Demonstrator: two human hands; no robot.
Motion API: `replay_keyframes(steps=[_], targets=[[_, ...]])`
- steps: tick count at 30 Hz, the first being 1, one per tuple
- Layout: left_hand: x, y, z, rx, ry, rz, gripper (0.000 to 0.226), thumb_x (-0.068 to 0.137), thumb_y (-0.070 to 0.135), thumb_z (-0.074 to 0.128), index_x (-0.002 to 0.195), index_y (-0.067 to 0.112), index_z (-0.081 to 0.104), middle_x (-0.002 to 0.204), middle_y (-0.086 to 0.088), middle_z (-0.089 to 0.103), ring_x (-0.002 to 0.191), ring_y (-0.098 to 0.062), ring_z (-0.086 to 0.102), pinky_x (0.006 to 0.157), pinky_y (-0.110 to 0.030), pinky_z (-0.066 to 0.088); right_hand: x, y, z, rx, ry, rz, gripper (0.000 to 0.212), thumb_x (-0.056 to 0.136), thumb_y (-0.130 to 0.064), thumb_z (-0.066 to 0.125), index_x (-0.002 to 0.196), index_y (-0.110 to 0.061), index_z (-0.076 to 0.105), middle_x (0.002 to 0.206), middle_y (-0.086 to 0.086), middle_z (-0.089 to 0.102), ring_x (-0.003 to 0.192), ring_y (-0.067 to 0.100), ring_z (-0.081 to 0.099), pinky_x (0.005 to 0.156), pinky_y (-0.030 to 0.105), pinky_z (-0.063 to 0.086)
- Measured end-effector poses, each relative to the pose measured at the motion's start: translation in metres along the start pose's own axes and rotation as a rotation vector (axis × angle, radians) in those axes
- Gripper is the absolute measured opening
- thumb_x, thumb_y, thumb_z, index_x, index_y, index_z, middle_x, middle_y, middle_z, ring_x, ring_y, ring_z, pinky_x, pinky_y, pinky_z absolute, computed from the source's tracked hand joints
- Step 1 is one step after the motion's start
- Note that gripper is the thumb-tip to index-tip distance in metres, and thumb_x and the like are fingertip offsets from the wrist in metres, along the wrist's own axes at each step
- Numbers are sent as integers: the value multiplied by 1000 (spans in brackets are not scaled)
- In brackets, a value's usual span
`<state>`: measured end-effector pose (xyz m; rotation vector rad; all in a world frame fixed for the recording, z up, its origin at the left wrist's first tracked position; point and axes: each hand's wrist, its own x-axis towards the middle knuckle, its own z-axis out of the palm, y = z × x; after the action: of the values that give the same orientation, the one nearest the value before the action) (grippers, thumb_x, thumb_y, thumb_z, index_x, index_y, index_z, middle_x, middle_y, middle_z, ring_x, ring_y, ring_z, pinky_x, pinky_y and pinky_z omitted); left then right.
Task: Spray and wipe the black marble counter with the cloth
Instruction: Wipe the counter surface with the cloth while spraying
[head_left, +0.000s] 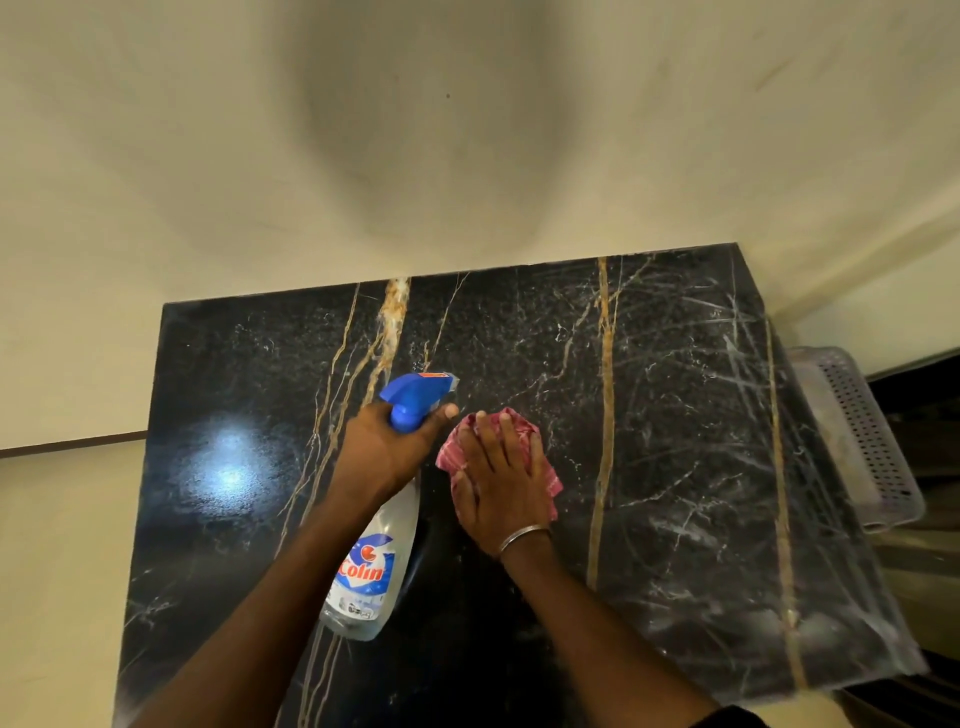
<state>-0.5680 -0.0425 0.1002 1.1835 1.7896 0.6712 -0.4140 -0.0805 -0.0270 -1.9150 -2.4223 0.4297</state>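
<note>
Two hands (382, 452) (506, 486), one bottle (374, 566), one cloth (511, 422)

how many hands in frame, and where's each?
2. The left hand grips the spray bottle by its neck, over the black counter. The right hand lies flat on the red cloth, just right of it. None seem hidden.

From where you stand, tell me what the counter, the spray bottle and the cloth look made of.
Counter: polished black stone, likely marble; gold and white veins, glossy glare. Spray bottle: clear plastic body, seemingly, with a blue plastic trigger head. Cloth: soft woven fabric, pink-red with a fine pattern, crumpled under the right hand.
</note>
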Motion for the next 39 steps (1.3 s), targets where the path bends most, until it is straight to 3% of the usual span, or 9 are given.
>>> replay_keyframes(steps=[7,11,16,21,24,29,31,33,39], targets=[[-6,-5,-5,-15,-41,21,38,84,42,67,113,21,57,84,3,64,75,-7,62,63,-16,43,18,93,-25,-24,97,284,63,95,-45,28,155,-25,27,162,1,25,151,26,14,119,58,13],[-12,-9,-6,-25,-41,12,40,82,45,67,112,21,57,86,1,65,77,-8,63,64,-16,43,18,84,-20,-12,112,374,64,94,-42,31,155,-23,27,163,4,22,151,30,12,118,61,12],[-22,-13,-2,-18,-3,5,27,81,43,70,99,29,56,81,5,64,73,-5,62,62,-16,43,-8,4,0,-4,48,196,65,98,-44,24,158,-21,12,166,4,9,152,30,1,119,59,5],[-28,-14,2,8,3,22,20,82,45,69,91,31,57,66,2,62,56,-3,59,54,-13,43,-28,-22,11,-20,-24,-31,65,98,-45,31,157,-19,19,165,4,13,152,31,6,119,57,8],[-33,-11,3,13,-13,35,22,86,41,67,97,23,59,68,4,61,57,-2,58,53,-11,41,-31,13,-1,-16,24,76,64,97,-44,31,156,-22,22,164,1,19,152,27,8,119,57,12],[-34,-16,6,19,-41,3,31,83,46,67,97,20,59,83,-4,67,74,-14,65,69,-26,53,-36,101,-15,-25,102,354,64,93,-43,32,154,-24,29,162,3,25,151,29,13,118,60,15],[-34,-17,7,13,-44,-12,37,81,50,68,100,19,61,86,-7,69,78,-18,67,75,-33,56,-34,107,-16,-23,112,424,65,91,-41,31,153,-22,32,161,5,27,150,31,15,117,61,14],[-36,-15,9,-1,-53,-20,36,83,47,68,102,18,60,86,-6,68,77,-17,66,72,-28,55,-34,92,-14,-7,128,493,65,92,-41,29,154,-20,30,161,6,26,150,33,15,117,61,14],[-43,-11,14,22,-26,1,24,84,43,69,91,23,57,76,-5,65,67,-14,62,63,-23,50,-57,0,11,39,55,281,66,99,-44,23,158,-20,8,166,6,5,152,31,1,118,61,9]])
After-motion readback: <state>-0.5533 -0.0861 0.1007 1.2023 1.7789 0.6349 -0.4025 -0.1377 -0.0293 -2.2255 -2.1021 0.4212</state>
